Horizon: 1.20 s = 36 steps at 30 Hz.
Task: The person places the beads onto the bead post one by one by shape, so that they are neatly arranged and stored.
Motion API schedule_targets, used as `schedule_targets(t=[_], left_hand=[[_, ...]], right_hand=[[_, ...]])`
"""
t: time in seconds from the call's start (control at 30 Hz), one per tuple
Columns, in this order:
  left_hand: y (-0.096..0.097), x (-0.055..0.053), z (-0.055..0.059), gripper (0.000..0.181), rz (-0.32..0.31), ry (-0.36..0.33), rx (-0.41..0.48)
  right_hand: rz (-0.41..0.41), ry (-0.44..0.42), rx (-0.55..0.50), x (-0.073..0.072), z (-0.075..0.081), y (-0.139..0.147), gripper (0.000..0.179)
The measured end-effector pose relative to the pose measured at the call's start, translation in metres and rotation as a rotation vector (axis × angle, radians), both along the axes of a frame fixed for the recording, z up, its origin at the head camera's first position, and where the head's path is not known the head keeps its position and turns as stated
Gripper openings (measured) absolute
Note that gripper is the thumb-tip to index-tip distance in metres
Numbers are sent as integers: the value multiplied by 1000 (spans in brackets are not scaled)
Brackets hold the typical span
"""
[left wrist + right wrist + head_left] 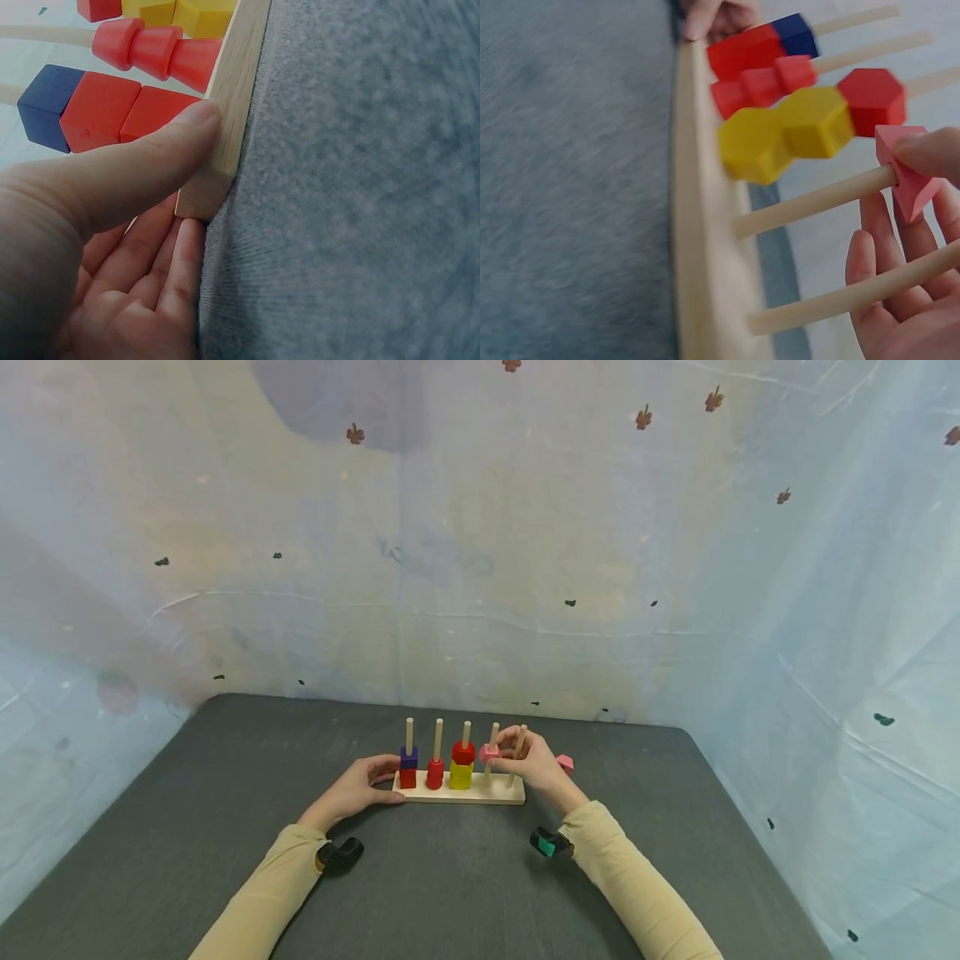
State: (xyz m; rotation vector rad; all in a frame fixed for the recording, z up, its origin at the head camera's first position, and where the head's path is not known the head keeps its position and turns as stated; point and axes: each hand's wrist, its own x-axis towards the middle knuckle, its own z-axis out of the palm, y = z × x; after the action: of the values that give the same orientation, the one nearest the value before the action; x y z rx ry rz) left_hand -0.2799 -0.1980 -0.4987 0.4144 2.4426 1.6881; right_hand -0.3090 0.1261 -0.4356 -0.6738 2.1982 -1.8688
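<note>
A wooden peg board [459, 797] with five upright pegs stands on the dark table. My left hand [358, 787] grips its left end, thumb [169, 154] on the front edge and fingers behind. My right hand [534, 765] pinches a pink angular block [909, 187], which is threaded on the fourth peg [814, 201] above the base. The first peg carries red blocks [101, 111] under a dark blue block [49, 107]. Red tapered pieces [155, 51] fill the second peg. On the third, a red block [874, 101] tops yellow blocks [814, 124]. The fifth peg [840, 300] is bare.
Another pink block [566, 764] lies on the table [450, 893] just beyond my right wrist, partly hidden by it. A pale patterned sheet [480, 552] hangs behind the table and along its sides. Dark camera bands [550, 842] sit on both wrists.
</note>
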Motion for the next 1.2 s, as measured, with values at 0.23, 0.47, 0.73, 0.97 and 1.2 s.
schedule_targets(t=[0.23,0.47,0.73,0.97,1.2], left_hand=[[0,-1,0,69,9,-9,-4],[0,0,1,69,10,-3,-4],[0,0,1,69,9,-14,4],[1,0,2,69,13,-15,0],[0,-1,-1,69,15,-11,-4]], right_hand=[[-13,26,87,-2,-18,0,28],[-34,62,176,0,-30,-2,28],[-78,135,300,4,-34,-3,27],[-76,216,354,8,-32,-4,26],[9,194,276,28,-4,0,32]])
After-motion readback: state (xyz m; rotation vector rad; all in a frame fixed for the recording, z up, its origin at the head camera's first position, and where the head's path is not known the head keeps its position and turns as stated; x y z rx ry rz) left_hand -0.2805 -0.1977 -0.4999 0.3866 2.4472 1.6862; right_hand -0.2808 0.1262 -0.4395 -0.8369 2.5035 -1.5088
